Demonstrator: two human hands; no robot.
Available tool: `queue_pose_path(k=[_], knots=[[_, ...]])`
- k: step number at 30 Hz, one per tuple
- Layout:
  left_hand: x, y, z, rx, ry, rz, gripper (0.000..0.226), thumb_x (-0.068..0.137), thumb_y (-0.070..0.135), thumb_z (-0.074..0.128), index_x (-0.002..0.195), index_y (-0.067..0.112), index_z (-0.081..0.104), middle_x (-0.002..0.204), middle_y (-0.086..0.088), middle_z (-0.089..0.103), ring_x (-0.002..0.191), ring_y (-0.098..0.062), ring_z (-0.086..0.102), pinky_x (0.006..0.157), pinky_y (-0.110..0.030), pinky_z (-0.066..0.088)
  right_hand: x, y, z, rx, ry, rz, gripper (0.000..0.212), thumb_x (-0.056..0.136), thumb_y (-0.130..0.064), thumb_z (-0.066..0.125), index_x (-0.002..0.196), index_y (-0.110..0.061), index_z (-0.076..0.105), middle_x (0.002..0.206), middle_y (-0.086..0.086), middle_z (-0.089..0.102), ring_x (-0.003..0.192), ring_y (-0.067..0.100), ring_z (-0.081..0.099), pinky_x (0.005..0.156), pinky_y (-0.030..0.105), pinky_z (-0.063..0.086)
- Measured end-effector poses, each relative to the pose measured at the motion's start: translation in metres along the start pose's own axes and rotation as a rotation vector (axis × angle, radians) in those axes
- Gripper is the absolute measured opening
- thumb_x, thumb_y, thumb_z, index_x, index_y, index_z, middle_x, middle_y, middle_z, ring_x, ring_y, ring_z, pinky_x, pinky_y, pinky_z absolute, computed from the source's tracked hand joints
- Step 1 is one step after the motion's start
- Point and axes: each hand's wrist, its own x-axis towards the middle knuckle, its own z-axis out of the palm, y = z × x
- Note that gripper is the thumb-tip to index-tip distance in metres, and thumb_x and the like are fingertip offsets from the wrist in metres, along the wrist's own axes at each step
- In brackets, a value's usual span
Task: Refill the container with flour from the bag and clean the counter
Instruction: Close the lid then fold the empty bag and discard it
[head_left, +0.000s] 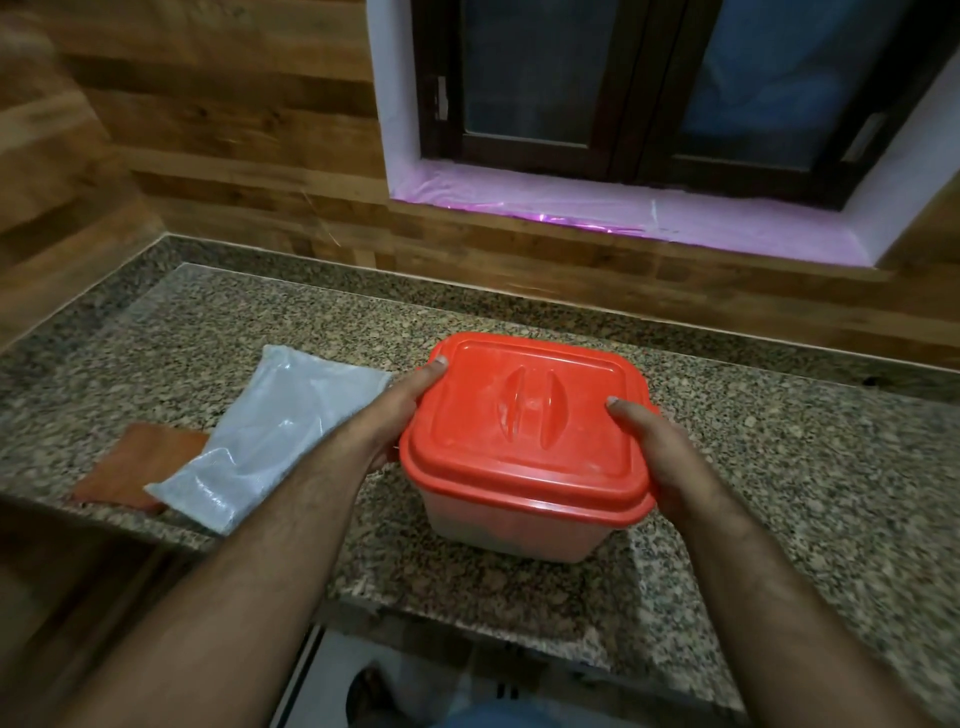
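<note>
A square translucent container (511, 530) with a red lid (524, 431) stands on the granite counter (779, 467) in front of me. The lid is on and has a raised handle in its middle. My left hand (400, 410) grips the lid's left edge, thumb on top. My right hand (660, 457) grips the lid's right edge, thumb resting on the top. A clear plastic bag of white flour (270, 436) lies flat on the counter to the left of the container. A brown-orange cloth (135, 467) lies partly under the bag's near left corner.
The counter ends in a near edge (467, 623) just below the container, with floor beneath. A wood-patterned wall (234, 156) backs the counter, and a dark-framed window (649, 104) sits above it to the right.
</note>
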Motion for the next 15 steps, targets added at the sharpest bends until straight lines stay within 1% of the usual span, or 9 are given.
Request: queue_pose_path(k=[2, 3, 5, 7, 9, 10, 12, 13, 15], knots=[[0.0, -0.007, -0.005, -0.043, -0.034, -0.037, 0.067, 0.092, 0.072, 0.068, 0.129, 0.015, 0.076, 0.122, -0.018, 0.08, 0.115, -0.038, 0.077, 0.107, -0.053, 0.058, -0.003, -0.001, 0.001, 0.11, -0.12, 0.097, 0.041, 0.096, -0.033, 0.071, 0.129, -0.011, 0.062, 0.113, 0.021, 0.079, 0.104, 0.043, 0.077, 0.092, 0.056, 0.062], [0.0, -0.01, -0.007, -0.055, 0.0, -0.038, 0.072, 0.084, 0.071, 0.078, 0.126, 0.014, 0.077, 0.12, -0.019, 0.08, 0.112, -0.039, 0.078, 0.106, -0.055, 0.059, -0.004, -0.003, -0.001, 0.11, -0.149, 0.111, 0.042, 0.095, -0.032, 0.071, 0.129, -0.01, 0.061, 0.114, 0.022, 0.079, 0.104, 0.043, 0.077, 0.09, 0.055, 0.063], [-0.001, -0.013, -0.01, -0.038, 0.124, -0.027, 0.076, 0.07, 0.068, 0.089, 0.115, 0.007, 0.08, 0.108, -0.019, 0.083, 0.098, -0.038, 0.082, 0.095, -0.053, 0.064, -0.006, -0.004, -0.004, 0.057, -0.119, 0.125, 0.061, 0.083, -0.037, 0.082, 0.132, -0.007, 0.061, 0.114, 0.023, 0.078, 0.102, 0.043, 0.077, 0.09, 0.056, 0.063], [0.0, -0.013, -0.013, 0.047, 0.256, 0.028, 0.073, 0.069, 0.068, 0.091, 0.103, 0.003, 0.081, 0.09, -0.015, 0.084, 0.082, -0.034, 0.083, 0.078, -0.045, 0.068, -0.01, -0.01, -0.009, -0.046, 0.008, 0.105, 0.073, 0.068, -0.044, 0.094, 0.123, -0.002, 0.068, 0.103, 0.021, 0.081, 0.091, 0.04, 0.08, 0.085, 0.052, 0.065], [-0.001, -0.006, -0.012, 0.219, 0.432, 0.133, 0.075, 0.069, 0.072, 0.09, 0.088, 0.0, 0.079, 0.075, -0.012, 0.081, 0.071, -0.035, 0.081, 0.064, -0.043, 0.066, -0.018, -0.02, -0.008, -0.339, 0.225, 0.01, 0.064, 0.066, -0.055, 0.095, 0.097, -0.003, 0.075, 0.079, 0.012, 0.081, 0.068, 0.03, 0.08, 0.062, 0.036, 0.064], [-0.002, -0.003, -0.009, 0.392, 0.523, 0.184, 0.076, 0.072, 0.075, 0.085, 0.085, 0.001, 0.077, 0.073, -0.013, 0.079, 0.07, -0.038, 0.079, 0.064, -0.045, 0.064, -0.023, -0.025, -0.002, -0.559, 0.336, -0.049, 0.062, 0.071, -0.062, 0.089, 0.088, -0.005, 0.074, 0.072, 0.007, 0.077, 0.059, 0.025, 0.076, 0.053, 0.028, 0.057], [-0.012, 0.004, 0.011, 0.783, 0.638, 0.233, 0.063, 0.092, 0.068, 0.069, 0.093, 0.006, 0.076, 0.086, -0.014, 0.078, 0.083, -0.039, 0.075, 0.073, -0.043, 0.059, -0.034, -0.029, 0.019, -1.017, 0.495, -0.127, 0.064, 0.088, -0.072, 0.067, 0.086, -0.008, 0.07, 0.069, 0.003, 0.065, 0.059, 0.021, 0.063, 0.051, 0.026, 0.046], [-0.018, 0.005, 0.024, 0.935, 0.672, 0.253, 0.056, 0.101, 0.06, 0.06, 0.102, 0.006, 0.075, 0.097, -0.016, 0.078, 0.092, -0.04, 0.074, 0.078, -0.042, 0.057, -0.037, -0.028, 0.029, -1.173, 0.542, -0.141, 0.065, 0.095, -0.071, 0.057, 0.092, -0.007, 0.07, 0.07, 0.003, 0.059, 0.062, 0.023, 0.061, 0.054, 0.028, 0.046], [-0.028, 0.004, 0.043, 1.106, 0.692, 0.274, 0.051, 0.109, 0.05, 0.05, 0.114, 0.004, 0.071, 0.11, -0.021, 0.076, 0.103, -0.043, 0.072, 0.083, -0.043, 0.056, -0.039, -0.028, 0.043, -1.291, 0.552, -0.14, 0.059, 0.104, -0.061, 0.047, 0.103, -0.006, 0.07, 0.068, 0.003, 0.048, 0.066, 0.025, 0.056, 0.058, 0.031, 0.044]])
